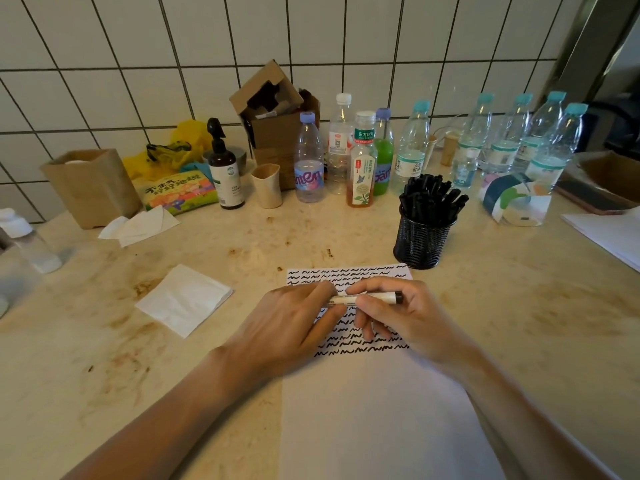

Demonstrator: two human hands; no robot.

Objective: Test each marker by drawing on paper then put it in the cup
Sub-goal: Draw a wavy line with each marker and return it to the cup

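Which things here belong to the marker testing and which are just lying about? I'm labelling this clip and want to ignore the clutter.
Job:
- marker, gripped by left hand and right hand
- paper with squiggle rows
- mesh cup of black markers

Lying about:
- water bottles
- tea bottle
- pump bottle
- cardboard box
- folded tissue

Marker (pixel 372 298): smooth white plastic barrel, black end. Paper sheet (pixel 377 410): matt white, rows of black ink squiggles. Pen cup (pixel 420 244): black metal mesh. Countertop (pixel 138 358): polished beige stone look, brown-stained. Wall tiles (pixel 138 46): glossy white, dark grout. Water bottles (pixel 512 140): clear plastic. Box (pixel 273 133): brown cardboard. Folded napkin (pixel 185 299): soft white tissue.
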